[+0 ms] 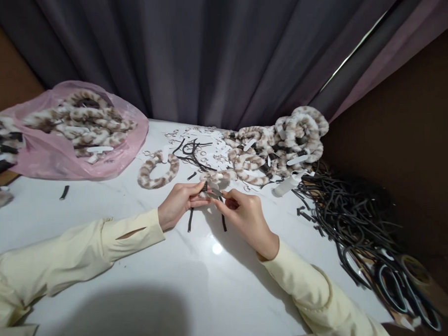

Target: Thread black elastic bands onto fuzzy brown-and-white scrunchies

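Note:
Near the middle of the table, my left hand [183,202] is closed, its thumb and fingers pinching a furry brown-and-white ring [219,176] at its black wrapped part [205,187]. My right hand [244,209] is closed on a thin grey metal tool [214,192], whose tip meets the wrapped part; its exact kind is too small to make out. Below the hands, a black cord piece [190,220] shows on the left and another black cord piece [224,221] on the right. Fingers hide much of the held section.
A finished-looking furry ring [157,169] lies behind my left hand. Furry rings fill a pink plastic bag [133,137] at left and form a pile [300,135] at right. Small metal rings, white tags and black cords [196,157] lie between. A white bottle [285,186] borders a cord heap [352,212].

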